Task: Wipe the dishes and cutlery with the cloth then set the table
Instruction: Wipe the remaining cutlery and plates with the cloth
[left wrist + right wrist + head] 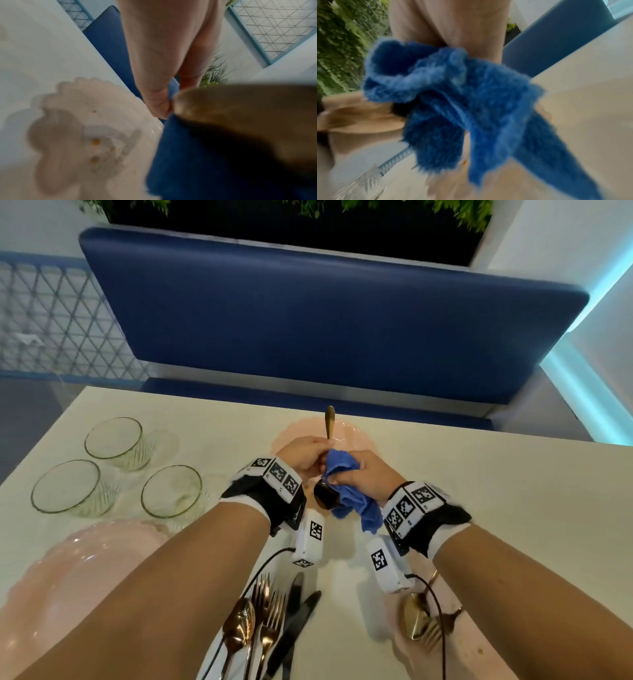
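Note:
My left hand [308, 455] grips a gold spoon [325, 494] by its handle, bowl end toward me and handle tip pointing away. My right hand [363, 474] holds a blue cloth [352, 498] bunched against the spoon just above its bowl. Both hands hover over a pink scalloped plate [352, 436] at the table's far middle. In the left wrist view the spoon bowl [240, 115] fills the right side, blurred, with the cloth [188, 169] under it and the plate [85, 121] below. The right wrist view shows the cloth [453, 101] hanging from my fingers.
Three clear glass bowls [113, 441] [66, 486] [171, 491] stand at the left. A large pink plate [75, 570] lies near left. Gold spoons, forks and black knives [270, 625] lie at the near middle, more cutlery [421, 625] on a pink plate at near right. A blue bench [325, 320] stands behind the table.

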`<state>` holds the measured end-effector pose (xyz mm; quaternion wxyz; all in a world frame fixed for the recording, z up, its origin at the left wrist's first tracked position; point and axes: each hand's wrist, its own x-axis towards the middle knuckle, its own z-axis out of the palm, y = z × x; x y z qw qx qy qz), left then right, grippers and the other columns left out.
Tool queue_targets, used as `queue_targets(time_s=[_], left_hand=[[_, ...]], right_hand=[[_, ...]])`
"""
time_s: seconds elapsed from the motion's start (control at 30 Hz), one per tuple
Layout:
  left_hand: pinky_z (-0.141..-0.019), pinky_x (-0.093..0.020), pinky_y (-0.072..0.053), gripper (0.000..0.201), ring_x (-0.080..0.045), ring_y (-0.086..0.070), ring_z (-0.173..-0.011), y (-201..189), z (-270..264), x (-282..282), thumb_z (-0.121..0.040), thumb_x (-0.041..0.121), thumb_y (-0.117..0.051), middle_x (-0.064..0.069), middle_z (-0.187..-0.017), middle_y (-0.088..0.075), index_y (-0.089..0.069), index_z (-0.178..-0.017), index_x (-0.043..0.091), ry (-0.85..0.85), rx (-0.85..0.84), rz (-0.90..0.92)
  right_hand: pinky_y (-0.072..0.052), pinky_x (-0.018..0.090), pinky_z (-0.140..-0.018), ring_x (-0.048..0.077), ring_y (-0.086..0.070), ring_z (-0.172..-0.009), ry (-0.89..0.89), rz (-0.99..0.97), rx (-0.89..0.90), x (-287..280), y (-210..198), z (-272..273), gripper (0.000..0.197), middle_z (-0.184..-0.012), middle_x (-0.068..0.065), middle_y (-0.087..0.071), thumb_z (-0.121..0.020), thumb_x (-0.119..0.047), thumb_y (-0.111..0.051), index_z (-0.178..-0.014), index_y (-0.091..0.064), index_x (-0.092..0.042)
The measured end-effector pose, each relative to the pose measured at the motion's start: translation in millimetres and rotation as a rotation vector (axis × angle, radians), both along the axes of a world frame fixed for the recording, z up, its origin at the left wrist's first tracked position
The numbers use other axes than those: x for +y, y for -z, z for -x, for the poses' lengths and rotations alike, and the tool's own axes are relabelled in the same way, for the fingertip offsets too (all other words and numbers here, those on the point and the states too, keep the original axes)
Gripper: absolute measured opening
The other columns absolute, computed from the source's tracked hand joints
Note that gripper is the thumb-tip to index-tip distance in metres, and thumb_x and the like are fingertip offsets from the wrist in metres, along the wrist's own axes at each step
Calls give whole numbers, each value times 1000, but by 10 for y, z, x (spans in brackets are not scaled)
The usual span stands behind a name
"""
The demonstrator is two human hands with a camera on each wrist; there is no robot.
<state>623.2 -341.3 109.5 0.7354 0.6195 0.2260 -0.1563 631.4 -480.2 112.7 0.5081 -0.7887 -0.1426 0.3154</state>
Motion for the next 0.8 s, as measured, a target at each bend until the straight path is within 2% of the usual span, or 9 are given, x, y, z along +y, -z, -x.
queue_targets(time_s=[0.13,0.2,0.27,0.37,0.47,0.6,0.67,0.7,0.8], left_hand=[[-51,-18,-41,26,-10,-41,-56,-35,-9,63,-100,16,-39,-4,-64,-45,-59,-85,8,25,-102,-43],[-49,-15,-45,26,-9,-44,-52,-98,-11,46,-100,14,-40,-3,-61,-45,-58,-82,9,-4,-185,-75],[-49,-14,-45,26,-6,-45,-46,-126,8,-9,-99,12,-42,-2,-58,-45,-58,-79,9,-49,-262,-84],[-49,-16,-41,27,-4,-42,-43,-159,23,-54,-97,10,-44,-1,-55,-43,-59,-74,10,-135,-319,-137],[-50,-17,-40,27,-6,-41,-43,-201,16,2,-97,10,-46,-2,-55,-44,-59,-73,11,-273,-340,-188],[-56,-21,-44,25,-11,-45,-50,-238,55,68,-97,13,-46,-4,-58,-47,-61,-76,12,-431,-344,-176],[-58,-22,-49,22,-10,-50,-52,-317,136,89,-96,13,-48,-3,-59,-51,-62,-79,12,-450,-375,-119],[-59,-22,-52,20,-10,-53,-53,-374,207,108,-95,12,-50,-3,-60,-54,-63,-81,10,-445,-386,-63],[-61,-22,-56,12,-13,-64,-64,-519,481,254,-91,12,-58,-4,-69,-66,-67,-91,4,-334,-366,53]], right_hand=[[-47,9,-63,-2,-62,-65,-82,98,21,-56,-53,-184,13,-76,-4,-65,-81,-12,-69,-78,-60,-21],[-52,25,-84,14,-64,-88,-96,84,106,-53,-55,-216,13,-89,3,-67,-80,-17,-71,-86,-61,-22],[-50,40,-93,26,-62,-95,-112,15,181,-26,-56,-222,14,-97,11,-66,-82,-14,-69,-92,-60,-18],[-54,36,-76,20,-62,-74,-35,-35,199,53,-65,-154,8,-80,10,-64,-84,-15,-68,-83,-60,-15],[-51,34,-72,20,-58,-66,112,-13,85,116,-20,-60,15,-67,5,-63,-83,-23,-70,-73,-61,-15],[-48,21,-47,16,-52,-46,291,-215,249,73,17,88,22,-50,7,-55,-84,-8,-68,-67,-54,-4],[-53,24,-53,23,-58,-57,400,-329,287,16,-31,92,9,-65,15,-61,-82,-3,-68,-84,-60,0],[-56,29,-61,27,-63,-68,480,-355,263,-39,-61,51,19,-79,19,-65,-80,-3,-69,-97,-62,4],[-54,37,-73,27,-65,-85,626,-329,73,-232,-199,-133,25,-91,14,-68,-78,-8,-72,-101,-64,-2]])
